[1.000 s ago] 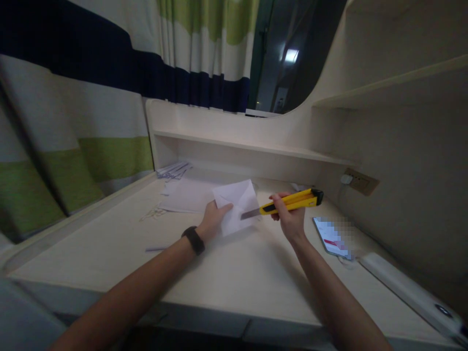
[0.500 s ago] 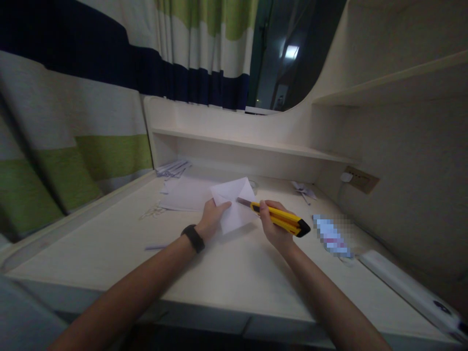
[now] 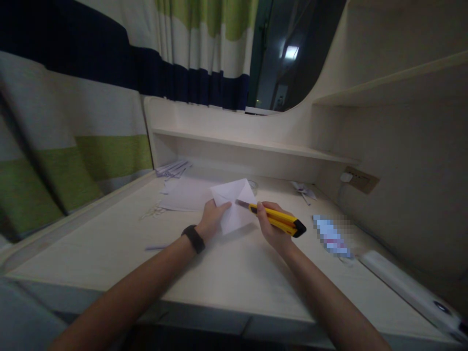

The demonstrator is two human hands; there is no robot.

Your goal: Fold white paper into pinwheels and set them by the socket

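My left hand [image 3: 212,218], with a black band on its wrist, grips the lower left part of a folded white sheet of paper [image 3: 236,204] held just above the desk [image 3: 226,273]. My right hand [image 3: 272,229] is closed around a yellow utility knife [image 3: 276,218]. The knife's bare blade points left and its tip rests against the paper near the fold, close to my left thumb.
More white sheets [image 3: 185,195] lie behind the held paper, with paper strips [image 3: 173,169] in the back left corner and scraps [image 3: 303,190] at the back right. A phone [image 3: 332,236] and a white power strip [image 3: 405,290] lie at right. A striped curtain [image 3: 91,112] hangs at left.
My right hand swung the knife from raised and level, handle pointing right, down so the blade tip meets the paper. In the last half second it shifted slightly left. My left hand stayed put.
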